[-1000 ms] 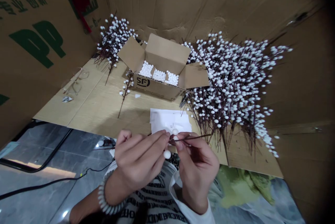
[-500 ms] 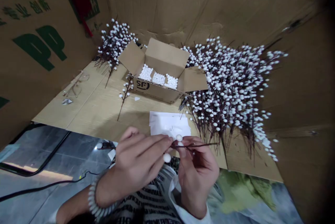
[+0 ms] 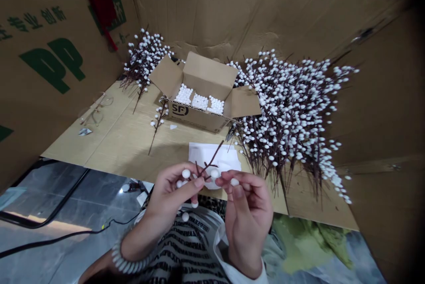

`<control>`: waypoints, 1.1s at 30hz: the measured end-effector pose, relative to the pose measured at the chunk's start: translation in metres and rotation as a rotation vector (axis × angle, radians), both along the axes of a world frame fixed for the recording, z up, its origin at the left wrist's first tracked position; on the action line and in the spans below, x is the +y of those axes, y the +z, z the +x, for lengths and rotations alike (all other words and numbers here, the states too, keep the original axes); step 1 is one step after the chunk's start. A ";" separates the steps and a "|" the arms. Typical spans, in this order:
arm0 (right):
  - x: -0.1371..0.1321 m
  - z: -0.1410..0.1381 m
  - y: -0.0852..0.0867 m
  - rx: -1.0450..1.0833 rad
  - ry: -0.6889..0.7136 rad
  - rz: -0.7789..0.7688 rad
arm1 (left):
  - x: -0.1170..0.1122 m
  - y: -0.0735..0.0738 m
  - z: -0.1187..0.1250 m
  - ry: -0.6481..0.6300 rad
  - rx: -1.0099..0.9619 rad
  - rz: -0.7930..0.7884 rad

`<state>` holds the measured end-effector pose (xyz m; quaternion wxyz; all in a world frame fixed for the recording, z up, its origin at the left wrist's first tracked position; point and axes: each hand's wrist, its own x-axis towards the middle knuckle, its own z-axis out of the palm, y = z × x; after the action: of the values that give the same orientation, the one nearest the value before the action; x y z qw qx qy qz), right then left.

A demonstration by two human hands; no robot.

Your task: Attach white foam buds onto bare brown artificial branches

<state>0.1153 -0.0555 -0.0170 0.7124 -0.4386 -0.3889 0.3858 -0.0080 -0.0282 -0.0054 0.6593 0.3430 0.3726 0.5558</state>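
Observation:
A brown twig (image 3: 210,165) with several white balls on it is pinched in my left hand (image 3: 177,189), its bare end pointing up and to the right. My right hand (image 3: 249,213) is closed, with a loose white ball (image 3: 234,182) between thumb and fingers. Another white ball (image 3: 215,173) sits on the twig close to my right fingertips. Under the hands lies white paper (image 3: 212,153). Past it stands an open cardboard box (image 3: 199,118) holding white balls (image 3: 200,101) in divided sections.
A large pile of white-berried branches (image 3: 285,111) spreads at the right. A smaller bunch (image 3: 146,56) stands at the back left, with a single twig (image 3: 156,127) before the box. Pliers (image 3: 230,132) lie beside the box; eyeglasses (image 3: 98,108) rest at the left. Tall cardboard walls (image 3: 212,9) enclose the table.
My left hand has turned over, and the twig now points up instead of lying level to the right. My right hand has come off the twig and holds a white ball.

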 end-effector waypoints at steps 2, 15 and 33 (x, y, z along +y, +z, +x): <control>0.000 0.000 0.000 0.007 0.018 0.003 | -0.001 0.004 0.000 -0.008 -0.051 -0.045; -0.009 -0.003 0.007 -0.039 0.121 -0.026 | -0.003 0.000 -0.002 -0.131 0.021 -0.081; -0.003 0.000 -0.002 0.139 0.302 0.074 | -0.003 0.002 0.004 -0.231 -0.115 -0.249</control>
<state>0.1153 -0.0583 -0.0194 0.6871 -0.3209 -0.4139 0.5035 -0.0039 -0.0310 -0.0031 0.7763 0.2671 0.3583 0.4445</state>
